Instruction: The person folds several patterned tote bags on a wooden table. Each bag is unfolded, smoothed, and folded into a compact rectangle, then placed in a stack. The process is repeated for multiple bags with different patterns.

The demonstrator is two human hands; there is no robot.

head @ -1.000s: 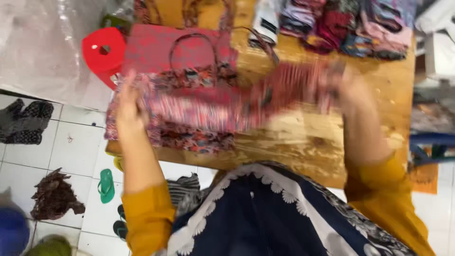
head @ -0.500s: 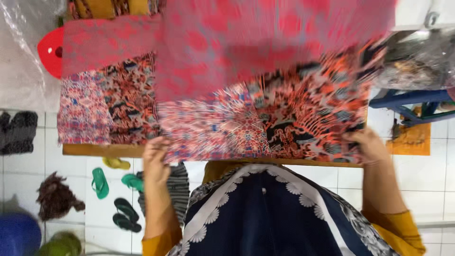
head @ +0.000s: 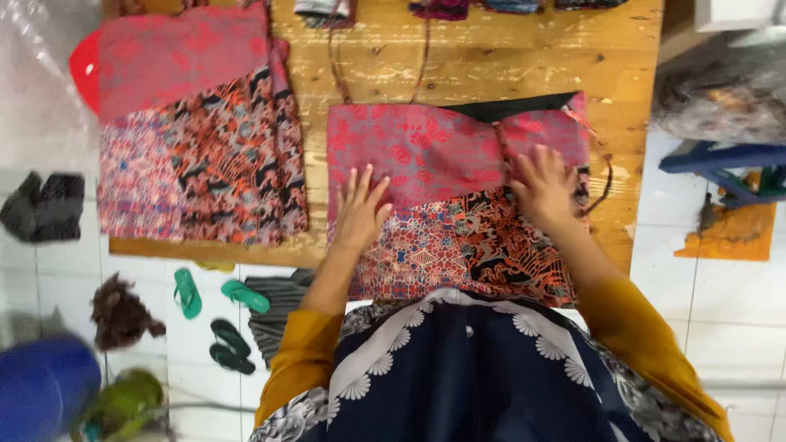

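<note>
While both hands are pressing flat on the cloth [head: 442, 155], it is lying on the worktop [head: 491, 57] at centre, its lower edge hanging over the near edge at 6 o'clock. Left hand [head: 360, 209] is resting palm-down, fingers spread, grip pinching nothing. Right hand [head: 544, 188] is lying at 3 o'clock from it, fingers spread on a fold. Stack [head: 196, 131] of like patterned fabric is sitting at 9 o'clock, apart from the cloth. Green sandals [head: 217, 295] are lying on the floor at 7 o'clock.
</note>
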